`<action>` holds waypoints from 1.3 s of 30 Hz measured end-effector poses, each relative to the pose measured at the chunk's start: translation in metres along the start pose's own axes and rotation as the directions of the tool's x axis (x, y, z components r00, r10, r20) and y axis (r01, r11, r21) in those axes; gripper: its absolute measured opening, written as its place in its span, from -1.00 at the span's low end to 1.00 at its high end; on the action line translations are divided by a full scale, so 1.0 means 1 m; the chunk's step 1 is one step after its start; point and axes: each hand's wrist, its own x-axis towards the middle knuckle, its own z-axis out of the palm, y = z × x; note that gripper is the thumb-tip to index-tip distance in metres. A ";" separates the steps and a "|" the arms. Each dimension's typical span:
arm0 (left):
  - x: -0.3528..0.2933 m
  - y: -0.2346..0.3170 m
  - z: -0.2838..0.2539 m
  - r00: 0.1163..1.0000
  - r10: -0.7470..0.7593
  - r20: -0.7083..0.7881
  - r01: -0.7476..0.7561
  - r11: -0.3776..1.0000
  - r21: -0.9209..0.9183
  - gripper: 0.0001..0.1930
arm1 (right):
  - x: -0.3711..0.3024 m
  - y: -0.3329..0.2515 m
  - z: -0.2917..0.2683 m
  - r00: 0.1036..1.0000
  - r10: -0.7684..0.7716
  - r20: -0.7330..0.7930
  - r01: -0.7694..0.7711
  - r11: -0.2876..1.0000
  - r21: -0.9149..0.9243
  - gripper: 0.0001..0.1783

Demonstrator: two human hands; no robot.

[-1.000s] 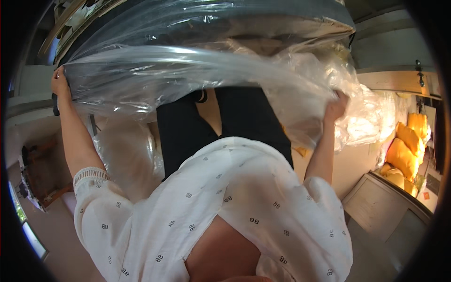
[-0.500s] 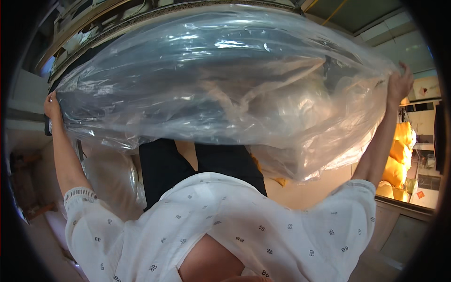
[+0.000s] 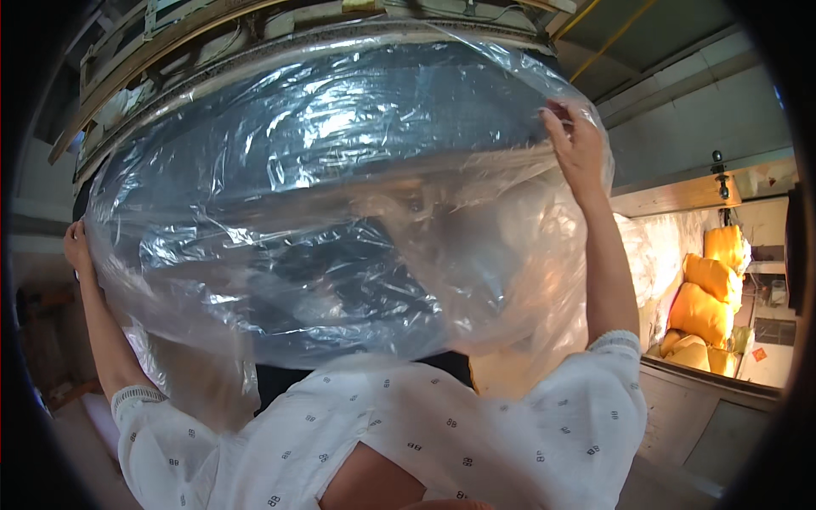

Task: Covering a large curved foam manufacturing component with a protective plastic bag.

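Observation:
A large sheet of clear plastic film (image 3: 280, 229), wrinkled and shiny, spreads in front of me over a long dark flat surface (image 3: 408, 93). At the far left, my left hand (image 3: 76, 246) is closed on the film's edge. Toward the upper right, my right hand (image 3: 580, 149) has its thumb and fingers bent together on the film near the right end of the dark surface. Some film hangs loosely around that hand. The near part of the sheet droops close to my body and covers most of my dark trousers.
Wooden rails and a frame (image 3: 161, 42) run along the far left. Several yellow bundles (image 3: 704, 310) are stacked at the right, near a pale wall ledge (image 3: 680, 191). More clear film (image 3: 191, 374) hangs low on the left.
My right hand has moved left and inward from the far right, bringing the film with it. My left hand is slightly lower. The sheet has sunk and its near edge hangs closer to me.

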 end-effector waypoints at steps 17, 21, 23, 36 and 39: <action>-0.003 -0.004 -0.003 0.999 -0.004 -0.036 0.008 0.995 0.096 -0.59 | 0.004 -0.036 0.007 0.975 0.012 0.222 -0.078 0.953 0.293 -0.78; -0.006 0.007 -0.003 1.000 -0.018 -0.011 0.019 0.998 0.067 -0.58 | -0.001 -0.053 -0.022 0.871 0.177 0.459 -0.442 0.691 0.572 -0.79; -0.007 0.006 -0.005 0.999 -0.033 -0.018 0.034 0.999 0.021 -0.58 | -0.001 -0.048 -0.037 0.855 0.135 0.501 -0.485 0.552 0.678 -0.77; -0.026 0.056 -0.044 0.985 -0.099 -0.140 0.085 0.991 -0.100 -0.58 | 0.030 0.019 0.041 0.997 0.038 0.063 -0.048 0.985 0.164 -0.81; -0.032 0.034 -0.092 0.956 -0.229 -0.182 0.169 0.940 -0.295 -0.61 | 0.045 0.019 0.063 0.998 -0.045 -0.043 0.048 0.997 0.067 -0.81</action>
